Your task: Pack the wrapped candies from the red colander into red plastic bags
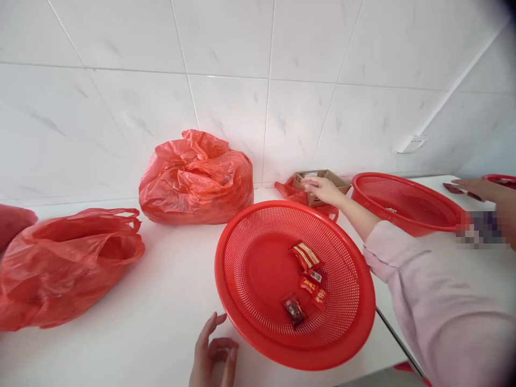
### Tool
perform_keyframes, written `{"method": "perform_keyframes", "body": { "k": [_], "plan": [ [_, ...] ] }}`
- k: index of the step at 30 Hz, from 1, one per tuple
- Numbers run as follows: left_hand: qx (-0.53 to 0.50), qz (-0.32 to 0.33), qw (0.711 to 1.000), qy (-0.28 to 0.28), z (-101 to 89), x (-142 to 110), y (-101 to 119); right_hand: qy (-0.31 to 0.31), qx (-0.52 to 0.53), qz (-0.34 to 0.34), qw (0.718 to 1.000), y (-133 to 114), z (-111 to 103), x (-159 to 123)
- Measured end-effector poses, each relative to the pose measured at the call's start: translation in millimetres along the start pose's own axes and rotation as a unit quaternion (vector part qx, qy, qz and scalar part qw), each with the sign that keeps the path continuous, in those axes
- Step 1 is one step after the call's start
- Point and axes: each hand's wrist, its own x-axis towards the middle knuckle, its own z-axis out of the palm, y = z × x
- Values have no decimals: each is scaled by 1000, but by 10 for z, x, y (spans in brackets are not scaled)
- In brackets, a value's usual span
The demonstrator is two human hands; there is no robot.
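A red plastic sieve basket stands in front of me on the white table, tilted or seen at a slant. Several wrapped snacks lie in its right half, among them a red-and-cream packet and a dark red wrapped candy. My left hand is just off the basket's lower left rim, its fingers loosely curled and apart with nothing seen in them. Beyond the basket, my right hand reaches over an open cardboard box, fingers stretched out. The inside of the box is mostly hidden.
A full red plastic bag leans by the tiled wall; another red bag lies at left. A second red basket stands at right. Another person's hand is near a dark red packet. A socket is on the wall.
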Motion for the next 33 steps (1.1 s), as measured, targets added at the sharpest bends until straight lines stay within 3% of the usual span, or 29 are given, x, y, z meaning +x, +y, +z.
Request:
{"method": "perform_keyframes", "body": {
  "k": [4, 7, 9, 13, 16, 18, 20, 23, 24, 25, 26, 28, 30, 33],
  "plan": [
    [-3, -20, 999, -33, -57, 5, 72, -65, -26, 9, 997, -87, -213, -775],
    [-2, -34, 997, -65, -109, 19, 127, -110, -80, 72, 988, -68, -287, -1360],
    [1, -41, 996, -79, -135, 14, 164, -109, -101, 122, 981, 10, -317, -1587],
    [8, -37, 993, -112, -164, -32, 190, -28, -183, 226, 956, 263, -420, -1632],
    [25, 15, 990, -135, -253, 63, 178, 20, -208, 270, 940, 411, -484, -1553],
    [82, 96, 985, -114, -422, 274, 216, 40, -216, 268, 938, 446, -491, -1552],
    [179, 197, 964, -23, -691, 598, 330, 59, -223, 230, 945, 403, -473, -1605],
    [223, 220, 942, 121, -1181, 1181, 603, 78, -205, 153, 964, 129, -418, -1753],
    [248, 220, 929, 167, -1335, 1367, 691, 76, -184, 136, 971, -27, -394, -1811],
    [327, 207, 896, 218, -1473, 1537, 760, 70, -157, 122, 978, -212, -364, -1872],
    [347, 194, 887, 234, -1594, 1684, 802, 62, -122, 110, 984, -418, -327, -1934],
    [402, 119, 876, 238, -1783, 1888, 787, 40, -42, 70, 996, -864, -221, -2056],
    [417, 38, 883, 210, -1917, 1960, 651, 24, 37, 10, 999, -1296, -60, -2161],
    [403, 30, 898, 171, -2049, 1847, 354, -2, 146, -92, 985, -1844, 280, -2226]
  ]
}}
